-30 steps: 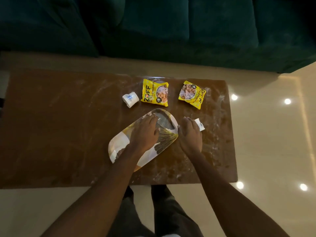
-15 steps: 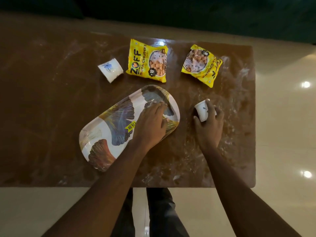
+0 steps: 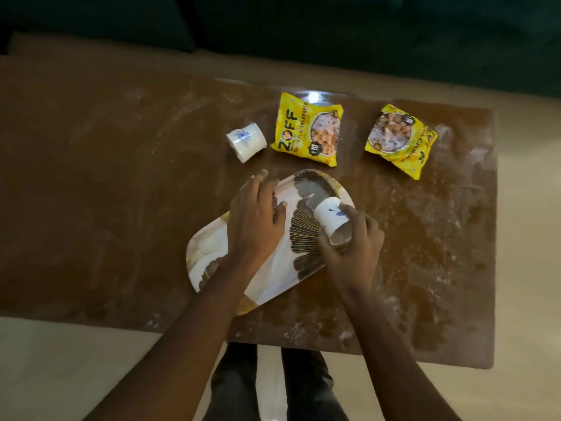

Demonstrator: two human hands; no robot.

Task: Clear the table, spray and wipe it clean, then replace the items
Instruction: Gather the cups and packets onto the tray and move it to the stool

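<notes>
Brown table [image 3: 91, 177], glossy, streaked with pale smears and crumbs; dark green sofa [image 3: 364, 31] behind, cream floor [image 3: 531, 268] at right. Right hand [image 3: 355, 247] wrapped around a white cup [image 3: 332, 218] with blue print, tilted, mouth toward the wearer, held over the far end of the tray [image 3: 279, 268]. Left hand [image 3: 258, 220] lies flat, fingers spread, on the oval tray, white with dark fan-leaf pattern. Second white cup [image 3: 246, 142] lies on its side beyond. Two yellow crinkled snack packets [image 3: 306, 132] [image 3: 400, 141] lie flat, apart.
</notes>
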